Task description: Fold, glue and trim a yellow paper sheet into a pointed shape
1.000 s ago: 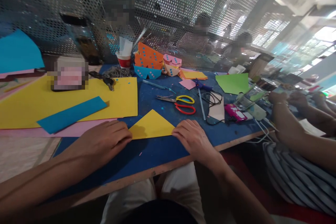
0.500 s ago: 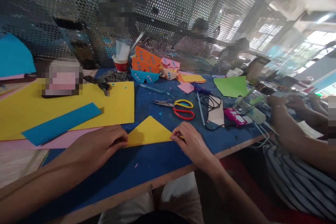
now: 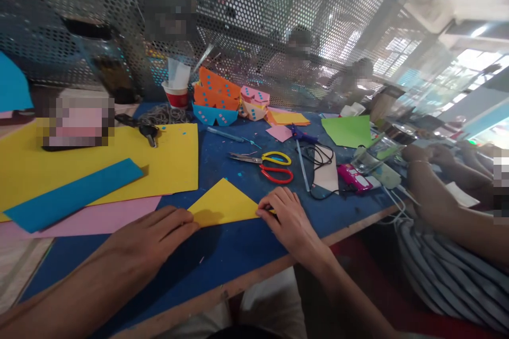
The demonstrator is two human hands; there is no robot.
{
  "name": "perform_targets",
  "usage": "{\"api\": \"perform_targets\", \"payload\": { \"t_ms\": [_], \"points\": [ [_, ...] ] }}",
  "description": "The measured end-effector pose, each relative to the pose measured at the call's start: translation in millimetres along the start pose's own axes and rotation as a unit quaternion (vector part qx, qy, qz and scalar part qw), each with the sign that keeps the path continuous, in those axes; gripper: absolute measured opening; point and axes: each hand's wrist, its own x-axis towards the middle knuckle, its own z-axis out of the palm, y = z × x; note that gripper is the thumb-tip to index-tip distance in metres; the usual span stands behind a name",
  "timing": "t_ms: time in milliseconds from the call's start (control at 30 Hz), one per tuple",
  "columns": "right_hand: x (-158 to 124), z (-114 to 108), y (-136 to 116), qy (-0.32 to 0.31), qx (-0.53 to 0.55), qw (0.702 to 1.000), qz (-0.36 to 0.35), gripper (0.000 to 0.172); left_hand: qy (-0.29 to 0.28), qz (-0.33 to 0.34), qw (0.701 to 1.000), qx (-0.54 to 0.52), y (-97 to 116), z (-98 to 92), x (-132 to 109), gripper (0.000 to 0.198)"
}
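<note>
- The yellow paper triangle [image 3: 222, 204] lies flat on the blue tabletop [image 3: 234, 249], near the front edge, between the two hands and pointing away from the person.
- The left hand [image 3: 149, 241] lies open and flat, with its fingertips on the triangle's left corner.
- The right hand [image 3: 288, 220] has its fingers bent and pinches the triangle's right corner. A sliver of yellow shows between the fingers.
- To the left of the triangle lies a large yellow sheet [image 3: 167, 153] with a blue paper strip [image 3: 71, 196] slanting across it. A pink sheet [image 3: 107, 214] sticks out from under the near edge of the yellow sheet.
- Keys [image 3: 149, 132] rest on the far part of the yellow sheet.
- Just beyond the triangle lie scissors [image 3: 270, 167] with one yellow and one red handle, blades pointing left. Nothing lies on top of the triangle.
- Farther right are a tangled black cord [image 3: 322, 156], a pink gadget [image 3: 353, 177] and a green sheet [image 3: 348, 130].
- At the far side a red paper cup [image 3: 176, 98] stands upright with a white piece of paper in it.
- Beside the cup are folded orange paper shapes [image 3: 217, 92] with blue dots and a blue folded shape [image 3: 217, 115].
- A perforated metal screen [image 3: 258, 21] closes off the far edge of the tabletop.
- Another person's arm [image 3: 433, 190] reaches onto the tabletop at the right, well apart from the triangle.
</note>
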Motion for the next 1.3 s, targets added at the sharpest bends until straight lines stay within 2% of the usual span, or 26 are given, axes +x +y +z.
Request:
{"api": "perform_targets", "payload": {
  "t_ms": [100,233,400,500,700,867,1100,1300],
  "points": [
    [0,1,1,0.000,0.000,1.000,-0.002,0.012,0.003,0.025,0.999,0.032,3,0.1,2,0.056],
    [0,3,2,0.005,0.003,1.000,-0.002,0.012,0.000,0.026,0.998,0.065,7,4.4,6,0.052],
    [1,2,1,0.003,0.008,1.000,0.009,0.012,0.065,0.040,0.991,0.107,11,11.6,15,0.047],
    [1,2,1,0.000,0.011,1.000,0.009,0.013,0.080,0.045,0.990,0.102,10,11.4,18,0.045],
    [1,3,2,0.003,0.017,1.000,0.012,0.012,0.059,0.048,0.994,0.082,2,9.4,16,0.047],
    [3,0,1,-0.007,0.018,1.000,0.015,0.013,0.024,0.043,0.996,0.072,-8,17.1,7,0.049],
    [3,-1,-1,-0.008,0.027,0.999,0.021,0.016,0.041,0.017,0.995,0.095,0,32.2,1,0.045],
    [2,-1,1,-0.006,0.028,0.999,0.018,0.016,0.006,0.019,0.998,0.065,-2,25.7,4,0.038]
  ]
}}
